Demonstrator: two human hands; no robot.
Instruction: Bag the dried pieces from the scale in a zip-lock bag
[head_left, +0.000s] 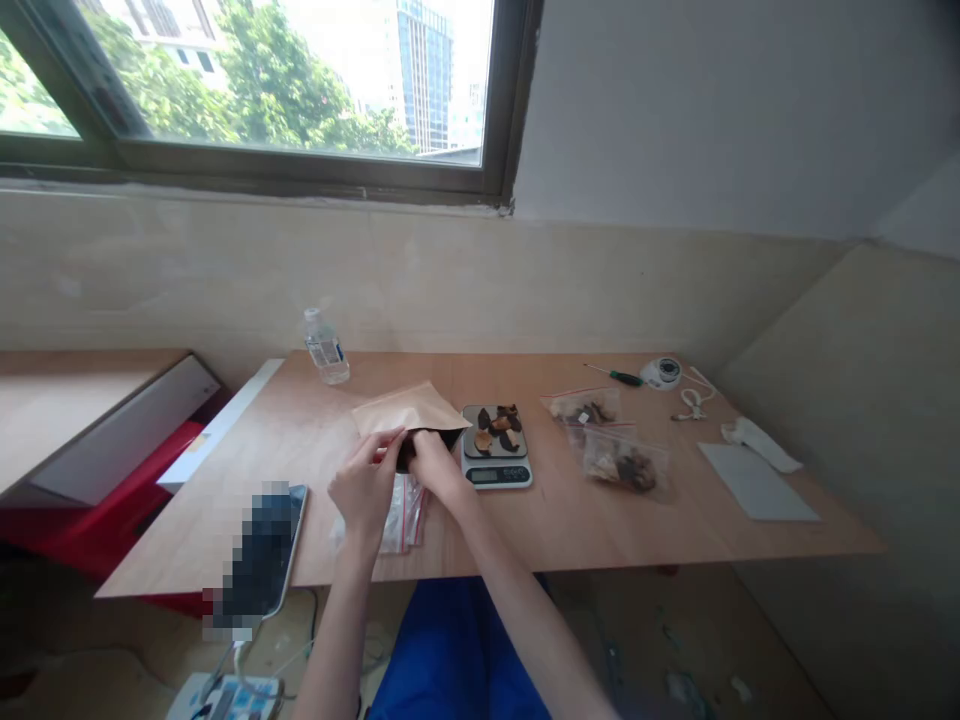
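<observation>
Brown paper pouch (409, 412) lies on the bench (315, 440), its open mouth pinched by the left hand (365, 490) while the right hand (435, 465) closes its grip there too (fingertips hidden); the scale (495, 450) sits just right of that grip.

A person is working bare-armed, with no sleeves reaching the forearms and nothing showing at the wrists. The left hand (365, 490) and right hand (435, 467) are going without gloves or rings, the fingers (384, 440) uncovered. Bright blue clothing is covering the lap.
</observation>
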